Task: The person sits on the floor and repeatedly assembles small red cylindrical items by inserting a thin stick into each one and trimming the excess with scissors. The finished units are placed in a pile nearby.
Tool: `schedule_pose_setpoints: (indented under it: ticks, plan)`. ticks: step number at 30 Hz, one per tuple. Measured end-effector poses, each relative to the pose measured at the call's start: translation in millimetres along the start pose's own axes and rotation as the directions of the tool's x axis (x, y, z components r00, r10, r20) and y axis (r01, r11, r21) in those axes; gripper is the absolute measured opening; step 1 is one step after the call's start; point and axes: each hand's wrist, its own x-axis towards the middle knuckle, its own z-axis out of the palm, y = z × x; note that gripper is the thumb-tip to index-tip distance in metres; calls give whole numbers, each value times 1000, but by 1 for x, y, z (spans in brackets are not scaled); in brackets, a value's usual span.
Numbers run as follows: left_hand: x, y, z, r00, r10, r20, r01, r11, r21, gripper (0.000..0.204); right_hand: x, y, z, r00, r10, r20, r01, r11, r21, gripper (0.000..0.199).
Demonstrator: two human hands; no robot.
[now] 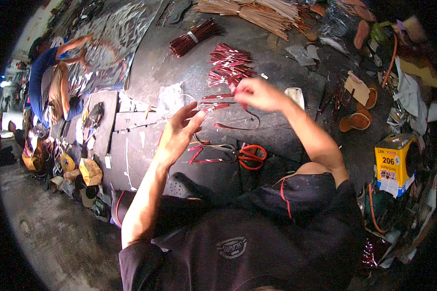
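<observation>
My right hand (260,94) is pinched at the near end of a pile of short dark red strips (230,63), with a dark red strip at its fingertips. Below it, a long curved strip (238,127) lies on the dark work surface. My left hand (178,131) hovers to the left, its fingers apart. Beside its fingertips lie several short red strips (216,103). Nearer to me rest scissors with orange handles (252,156), next to more red strips (196,154) that lie loose.
A tied bundle of dark red strips (194,38) and a bundle of tan strips (250,10) lie at the back. To the right are brown sandals (355,120) and a yellow can (393,162). Another person (48,82) bends over a shiny sheet (114,43) at the left.
</observation>
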Motion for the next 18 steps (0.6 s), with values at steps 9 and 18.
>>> schedule_pose_setpoints:
  ticks: [9,18]
  plan:
    - [19,-19,-8,962,104,-252,-152,972,-178,26,9,31,95,999,0,47,-8,986,166,29]
    - [5,-9,-50,980,-39,-194,-102,740,-664,38,2,106,157,983,-150,-106,49,770,-636,14]
